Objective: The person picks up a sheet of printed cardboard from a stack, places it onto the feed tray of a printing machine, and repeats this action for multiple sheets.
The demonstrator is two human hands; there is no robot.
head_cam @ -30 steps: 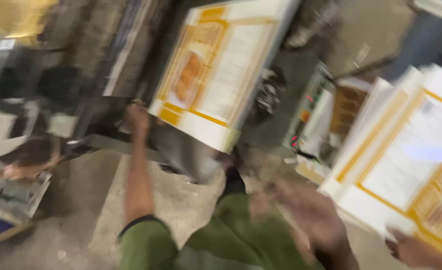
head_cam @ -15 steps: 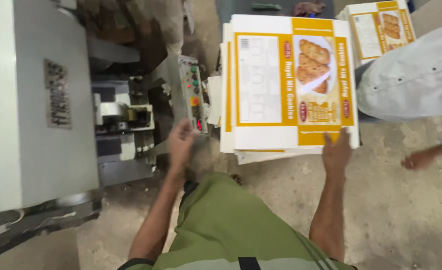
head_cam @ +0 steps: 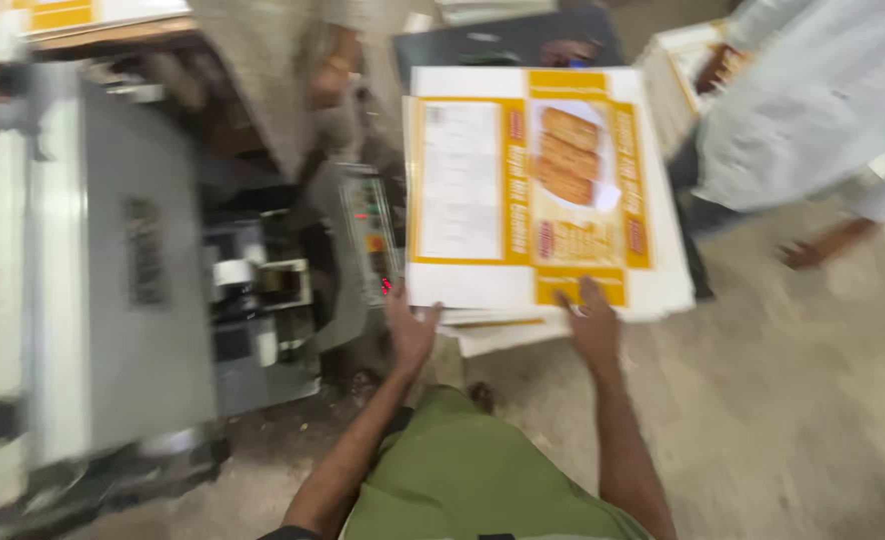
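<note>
1. Left hand: fingers spread, palm pressed against the near left corner of a stack of printed cardboard sheets; thumb and fingers cup the corner, gripping the edge.
2. Right hand: laid flat on top of the stack at its near edge, fingers pointing away over the yellow border; open, not curled round anything.
3. Stack of printed cardboard sheets: white with yellow bands and a picture of brown biscuits, top sheet face up; lower sheets jut out below the near edge, slightly fanned. Whatever carries the stack is hidden beneath it.
4. Grey machine: stands left of the stack, with a slanted control panel just beside the stack's left edge, small red lights lit.
5. Green clothing of the wearer fills the bottom centre.
6. Another person in a pale garment stands at the upper right, bare foot on the concrete floor.
7. A further person stands behind the machine, blurred.
</note>
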